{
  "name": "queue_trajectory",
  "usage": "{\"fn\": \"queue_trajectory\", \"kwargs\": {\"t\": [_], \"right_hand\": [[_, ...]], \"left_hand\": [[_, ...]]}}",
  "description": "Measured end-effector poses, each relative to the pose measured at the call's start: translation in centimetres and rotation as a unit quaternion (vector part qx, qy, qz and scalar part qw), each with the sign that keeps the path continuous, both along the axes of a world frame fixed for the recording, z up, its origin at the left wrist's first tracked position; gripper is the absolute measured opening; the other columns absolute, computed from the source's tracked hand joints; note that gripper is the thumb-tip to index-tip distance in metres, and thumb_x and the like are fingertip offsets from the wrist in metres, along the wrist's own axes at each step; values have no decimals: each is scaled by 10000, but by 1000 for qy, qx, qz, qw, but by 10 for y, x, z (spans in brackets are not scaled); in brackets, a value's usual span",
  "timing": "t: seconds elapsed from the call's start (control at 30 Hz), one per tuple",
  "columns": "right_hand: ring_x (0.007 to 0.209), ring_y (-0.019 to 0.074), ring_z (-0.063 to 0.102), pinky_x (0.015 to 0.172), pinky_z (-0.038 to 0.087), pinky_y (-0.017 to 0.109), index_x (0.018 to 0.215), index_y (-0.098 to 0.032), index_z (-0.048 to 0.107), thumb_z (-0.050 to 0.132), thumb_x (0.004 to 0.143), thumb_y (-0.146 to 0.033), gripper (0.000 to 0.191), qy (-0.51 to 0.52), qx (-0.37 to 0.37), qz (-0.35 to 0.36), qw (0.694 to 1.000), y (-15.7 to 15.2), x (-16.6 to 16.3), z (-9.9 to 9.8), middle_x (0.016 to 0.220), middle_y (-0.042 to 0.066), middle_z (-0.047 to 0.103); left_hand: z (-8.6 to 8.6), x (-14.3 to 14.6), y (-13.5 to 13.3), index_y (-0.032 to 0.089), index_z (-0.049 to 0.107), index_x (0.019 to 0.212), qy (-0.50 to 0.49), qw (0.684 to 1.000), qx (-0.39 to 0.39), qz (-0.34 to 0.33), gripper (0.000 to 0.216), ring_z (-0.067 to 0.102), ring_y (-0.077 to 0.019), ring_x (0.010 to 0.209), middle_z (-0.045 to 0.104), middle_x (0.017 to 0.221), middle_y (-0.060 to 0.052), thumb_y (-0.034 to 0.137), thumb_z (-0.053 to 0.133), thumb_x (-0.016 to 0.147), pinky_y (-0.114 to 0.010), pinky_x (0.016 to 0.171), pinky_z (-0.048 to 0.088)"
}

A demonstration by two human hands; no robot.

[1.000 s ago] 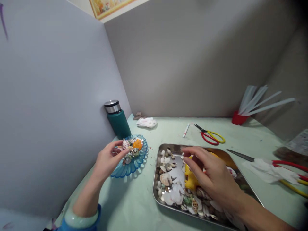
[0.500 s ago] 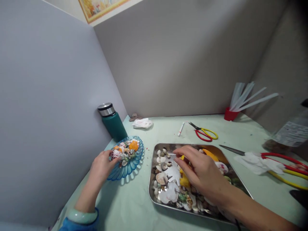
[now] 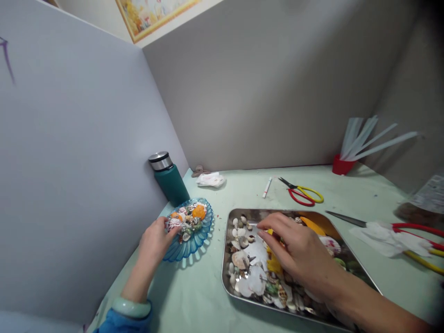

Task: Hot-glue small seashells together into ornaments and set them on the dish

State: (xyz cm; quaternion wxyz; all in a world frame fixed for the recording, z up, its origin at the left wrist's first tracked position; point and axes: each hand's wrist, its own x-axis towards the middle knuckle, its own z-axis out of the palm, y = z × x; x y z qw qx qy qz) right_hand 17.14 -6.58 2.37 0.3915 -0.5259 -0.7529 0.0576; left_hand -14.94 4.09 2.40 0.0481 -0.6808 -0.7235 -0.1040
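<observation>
On the left, a scalloped blue plate [image 3: 207, 233] bears a cluster of small shells, with orange, green and white pieces among them. My left hand [image 3: 154, 240] reaches over its near-left side, thumb and fingers closed about a red-and-white shell [image 3: 174, 224]. A metal tray [image 3: 227, 259] of assorted shells lies to the right, including a flat white shell [image 3: 256, 280] and a yellow piece [image 3: 274, 265]. Above this tray hovers my right hand [image 3: 298, 245], its thumb and index fingertips brought close together. Whatever may be between them is too small to make out.
A green bottle [image 3: 169, 182] stands behind the plate by the partition. Towards the back lie a crumpled white tissue [image 3: 211, 180], a marker [image 3: 267, 188] and scissors [image 3: 305, 195]. Another pair of scissors [image 3: 347, 219], with tissue, and a red cup [image 3: 342, 165] of translucent sticks are at right.
The view has turned slightly left, so everything appears further right. My right thumb and index fingertips are a little closer together. My left hand stays at the shell on the plate.
</observation>
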Motion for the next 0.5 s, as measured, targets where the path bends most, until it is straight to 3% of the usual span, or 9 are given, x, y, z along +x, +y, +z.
{"fn": "queue_trajectory", "kwargs": {"t": [0.23, 0.4, 0.5], "right_hand": [[765, 181, 584, 691, 427, 318, 923, -200, 573, 418, 919, -216, 157, 2, -5, 10, 1000, 1, -1, -3, 917, 45, 597], [759, 178, 582, 680, 426, 315, 918, -201, 569, 414, 919, -211, 155, 2, -2, 13, 1000, 0, 0, -3, 918, 43, 593], [746, 179, 582, 668, 427, 315, 913, -198, 573, 410, 917, -207, 163, 0, -2, 12, 1000, 1, -1, -3, 907, 44, 594]], "left_hand": [[-2, 12, -3, 209, 576, 944, -56, 997, -16, -49, 359, 670, -191, 767, 713, 828, -29, 524, 486, 796, -241, 621, 442], [0, 32, -8, 217, 555, 932, -35, 996, -2, -82, 342, 651, -195, 712, 684, 738, -18, 528, 477, 811, -251, 575, 411], [3, 45, -12, 212, 544, 925, 3, 995, 19, -100, 318, 637, -211, 762, 676, 826, -47, 506, 461, 834, -264, 575, 388]]}}
